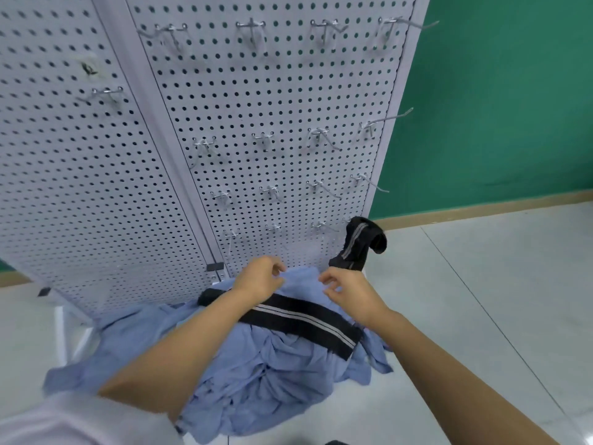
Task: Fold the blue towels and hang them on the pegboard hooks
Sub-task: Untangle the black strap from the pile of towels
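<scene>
Our left hand is pinching the top edge of the towels with curled fingers. Our right hand is curling its fingers just beside; whether they are gripping cloth, we cannot tell. The towels are lying beneath our fingers, the hooks above them.

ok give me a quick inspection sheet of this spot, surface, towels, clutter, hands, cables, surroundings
surface: pale floor, with the heap lying at the foot of the pegboard
job's things: blue towels crumpled and unfolded in one heap; the hooks carry no blue towel
clutter: black striped cloth lies across the heap; second black striped piece hangs at the pegboard's lower right
hands: left hand seems to pinch the heap's far edge; right hand is curled beside that edge, grip unclear
cables: nothing seen
surroundings: green wall, wooden skirting
</scene>
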Tool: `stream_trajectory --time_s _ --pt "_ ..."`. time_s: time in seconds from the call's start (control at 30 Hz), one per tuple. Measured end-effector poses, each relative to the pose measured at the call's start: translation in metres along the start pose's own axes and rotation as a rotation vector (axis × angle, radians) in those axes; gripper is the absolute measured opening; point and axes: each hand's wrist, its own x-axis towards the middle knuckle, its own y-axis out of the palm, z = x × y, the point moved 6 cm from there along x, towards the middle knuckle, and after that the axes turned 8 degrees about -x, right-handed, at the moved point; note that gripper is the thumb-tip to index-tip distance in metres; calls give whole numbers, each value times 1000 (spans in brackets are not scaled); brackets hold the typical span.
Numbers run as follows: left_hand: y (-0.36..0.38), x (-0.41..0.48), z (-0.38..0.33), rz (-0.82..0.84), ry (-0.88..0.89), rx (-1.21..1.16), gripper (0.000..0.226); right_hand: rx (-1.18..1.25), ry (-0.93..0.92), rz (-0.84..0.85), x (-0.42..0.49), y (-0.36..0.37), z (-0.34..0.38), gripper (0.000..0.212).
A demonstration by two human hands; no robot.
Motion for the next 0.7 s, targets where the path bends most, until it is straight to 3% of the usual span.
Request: stream_trajectory --time_s 0.23,0.47,0.57,0.63,0.7 --pt "21 -19 78 19 -95 -79 21 6 79 180 23 89 0 25" --pt "80 -7 94 81 43 88 53 -208 134 271 55 124 -31 38" --pt "87 -7 100 53 67 99 60 -269 152 332 60 130 -32 32" --pt "84 -10 99 64 81 54 67 -173 131 381 61 131 -27 21" --pt "76 -16 96 77 101 -42 74 51 101 378 59 122 -16 28"
